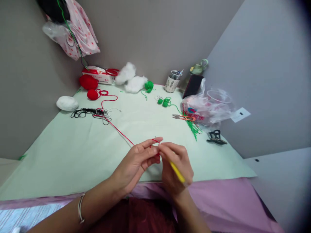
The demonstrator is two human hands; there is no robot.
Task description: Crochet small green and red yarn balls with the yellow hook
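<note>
Over the table's near edge, my left hand (137,160) pinches a small piece of red crochet work (157,154), mostly hidden by the fingers. Red yarn (120,132) passes over its raised index finger and runs back across the table to the left. Pressed close to it, my right hand (177,158) is closed around a crochet hook (178,172) with a yellow handle. The hook's tip meets the red work between the two hands and is too small to make out. A red yarn ball (92,94) lies at the back left.
Black cord (84,112) and white yarn (67,103) lie left. White stuffing (136,84), green crocheted balls (165,102) and a pen can (173,81) stand farther back. Orange thread snips (184,117), a plastic bag (206,108) and a black hair claw (216,138) are right.
</note>
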